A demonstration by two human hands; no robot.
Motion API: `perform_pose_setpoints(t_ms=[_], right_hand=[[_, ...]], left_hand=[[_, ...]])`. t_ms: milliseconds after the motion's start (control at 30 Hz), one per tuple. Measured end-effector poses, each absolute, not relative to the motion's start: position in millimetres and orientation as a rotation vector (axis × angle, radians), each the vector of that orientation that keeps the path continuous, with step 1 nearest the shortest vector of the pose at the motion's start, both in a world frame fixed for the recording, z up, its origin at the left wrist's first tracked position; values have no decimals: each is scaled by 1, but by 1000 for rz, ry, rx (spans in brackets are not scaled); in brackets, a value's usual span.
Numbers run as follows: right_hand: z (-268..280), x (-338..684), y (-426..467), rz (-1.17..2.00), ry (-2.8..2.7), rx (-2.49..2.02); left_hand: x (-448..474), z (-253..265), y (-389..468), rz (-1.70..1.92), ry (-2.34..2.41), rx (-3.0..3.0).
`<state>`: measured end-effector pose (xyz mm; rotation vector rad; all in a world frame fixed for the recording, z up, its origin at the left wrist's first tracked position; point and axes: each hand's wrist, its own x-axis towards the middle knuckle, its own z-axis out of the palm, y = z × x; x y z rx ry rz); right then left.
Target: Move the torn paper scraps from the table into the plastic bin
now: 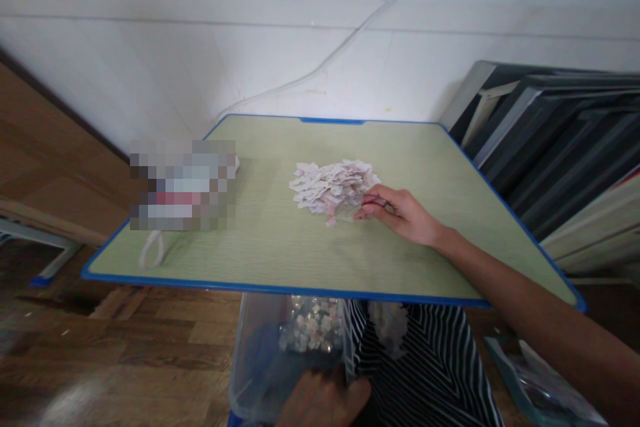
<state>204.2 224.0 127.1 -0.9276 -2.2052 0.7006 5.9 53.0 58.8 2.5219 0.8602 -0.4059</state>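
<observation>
My right hand [400,213] pinches a small dark-red and clear piece [374,200] at the right edge of a paper pile; its exact kind is unclear. The pile [333,185] is a loose heap of white and pinkish paper pieces with jagged edges, lying mid-table. Down in front of the table, my left hand [325,397] is closed over the near right rim of a clear plastic bin [260,373], thumb outside and fingers inside. Inside that bin lie many small pale and shiny pieces [313,323], some in clear wrapping.
The pale green table [260,240] has a blue edge. A pixelated item [185,187] with a white loop rests at its left. Dark panels [565,140] lean on the right, a cardboard box [55,160] stands left. A bag [545,380] lies on the floor at lower right.
</observation>
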Motion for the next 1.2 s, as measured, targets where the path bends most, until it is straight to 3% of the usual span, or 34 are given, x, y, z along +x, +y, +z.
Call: perform_pose_setpoints(t_ms=[300, 467, 700, 933, 1200], right_hand=[[138, 209, 221, 924, -2181, -881], [140, 212, 222, 786, -2109, -959], [139, 209, 219, 992, -2194, -857], [141, 215, 222, 900, -2113, -864], [141, 207, 217, 1125, -2194, -810]], left_hand=[[5, 56, 52, -353, 862, 2490], [4, 55, 51, -336, 869, 2499], [2, 49, 48, -278, 885, 2536], [4, 53, 51, -366, 846, 2515], [4, 53, 50, -322, 865, 2489]])
